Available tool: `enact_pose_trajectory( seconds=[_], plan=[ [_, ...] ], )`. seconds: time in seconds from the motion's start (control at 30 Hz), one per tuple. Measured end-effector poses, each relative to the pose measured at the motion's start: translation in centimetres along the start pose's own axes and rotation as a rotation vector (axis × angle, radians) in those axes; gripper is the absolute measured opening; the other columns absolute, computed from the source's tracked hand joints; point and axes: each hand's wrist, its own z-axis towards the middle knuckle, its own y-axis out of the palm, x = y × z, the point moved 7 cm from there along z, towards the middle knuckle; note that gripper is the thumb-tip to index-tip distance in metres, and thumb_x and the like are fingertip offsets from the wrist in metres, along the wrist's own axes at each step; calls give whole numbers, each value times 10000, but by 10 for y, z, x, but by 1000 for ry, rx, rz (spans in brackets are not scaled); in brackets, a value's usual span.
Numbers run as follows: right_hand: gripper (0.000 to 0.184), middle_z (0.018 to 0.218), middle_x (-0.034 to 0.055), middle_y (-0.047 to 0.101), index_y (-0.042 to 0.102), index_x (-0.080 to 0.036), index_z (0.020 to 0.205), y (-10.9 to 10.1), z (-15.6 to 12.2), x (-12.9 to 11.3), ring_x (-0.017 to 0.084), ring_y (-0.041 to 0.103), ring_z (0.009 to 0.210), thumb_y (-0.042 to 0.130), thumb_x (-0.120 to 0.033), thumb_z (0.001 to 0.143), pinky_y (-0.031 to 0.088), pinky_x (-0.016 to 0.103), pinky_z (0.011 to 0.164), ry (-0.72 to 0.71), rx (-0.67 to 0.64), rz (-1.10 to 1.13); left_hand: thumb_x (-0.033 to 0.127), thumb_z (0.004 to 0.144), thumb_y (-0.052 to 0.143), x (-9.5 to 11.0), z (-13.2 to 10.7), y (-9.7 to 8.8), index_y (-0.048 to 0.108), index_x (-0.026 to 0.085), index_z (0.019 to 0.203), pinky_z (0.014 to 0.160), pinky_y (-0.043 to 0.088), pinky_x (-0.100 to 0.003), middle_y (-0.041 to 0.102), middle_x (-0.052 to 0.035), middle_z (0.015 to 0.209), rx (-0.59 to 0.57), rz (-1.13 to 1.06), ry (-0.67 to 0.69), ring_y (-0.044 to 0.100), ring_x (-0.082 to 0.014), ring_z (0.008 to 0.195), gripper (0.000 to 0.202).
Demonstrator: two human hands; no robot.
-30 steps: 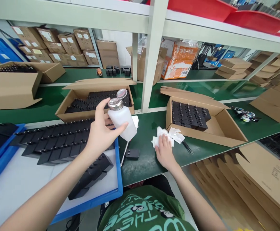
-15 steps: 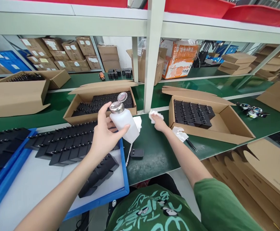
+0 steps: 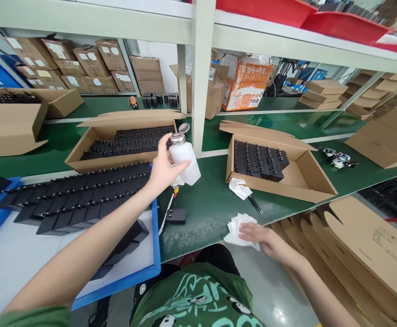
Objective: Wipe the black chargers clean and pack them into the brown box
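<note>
My left hand [image 3: 162, 170] grips a white dispenser bottle [image 3: 190, 165] above the green bench [image 3: 208, 200]. The bottle tilts, and its metal cap has the lid flipped up. At the bench's front edge, my right hand [image 3: 258, 234] presses on a crumpled white tissue [image 3: 235, 230], part of which hangs past the edge. Below the bottle lie a thin tool [image 3: 166, 212] with a yellow and red part and a small black block [image 3: 176, 215]. Another white tissue [image 3: 239, 188] is wrapped round one end of black tweezers [image 3: 255, 204].
Left of me, a blue-rimmed tray [image 3: 156, 245] holds rows of black blocks. Open cardboard boxes [image 3: 307, 193] with black blocks stand at the back left and right. A pale post [image 3: 201, 81] rises mid-bench. Flat cardboard sheets [image 3: 365, 245] stand at the lower right.
My right hand has drawn the tissue from beside the post towards me, to the front edge. The bottle stays in my left hand, while the view has turned somewhat to the right.
</note>
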Motion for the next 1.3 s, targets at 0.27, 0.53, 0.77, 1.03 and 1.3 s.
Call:
enact_pose_trajectory(
  seconds=[0.27, 0.53, 0.77, 1.03, 1.3],
  plan=[
    [466, 994, 121, 766, 797, -179, 935, 20, -176, 87, 304, 748, 904, 371, -158, 748, 630, 420, 771, 619, 279, -165, 365, 731, 724, -23, 38, 92, 251, 281, 1477, 761, 552, -321, 636, -79, 1282, -133, 19, 88, 694, -237, 915, 887],
    [667, 1475, 100, 505, 530, -191, 1413, 4, -25, -36, 263, 455, 1389, 355, 3, 799, 432, 488, 1127, 263, 622, -309, 334, 789, 673, -27, 60, 114, 217, 282, 1504, 920, 492, -383, 548, -92, 1411, -137, 158, 98, 604, -323, 1179, 850],
    [562, 1544, 122, 392, 482, -174, 1450, 64, 164, -78, 308, 381, 1431, 516, -99, 894, 374, 460, 1160, 151, 176, -285, 372, 834, 650, 11, 45, 96, 144, 183, 1545, 1052, 408, -477, 405, -207, 1493, -246, 293, 131, 447, -363, 1347, 893],
    [482, 1530, 119, 396, 478, -207, 1404, -7, 205, -10, 316, 405, 1390, 600, -307, 949, 350, 594, 1128, 423, 295, -319, 554, 802, 697, 26, -110, 36, 466, 234, 1399, 1010, 480, -510, 519, -133, 1416, -847, 677, 247, 524, -363, 1262, 716],
    [479, 1538, 129, 390, 474, -194, 1413, 0, 185, -2, 308, 399, 1402, 585, -220, 948, 359, 570, 1135, 459, 361, -329, 187, 946, 492, -23, -141, 34, 528, 160, 1283, 878, 552, -471, 640, -135, 1232, -825, 796, 199, 610, -326, 1140, 341]
  ],
)
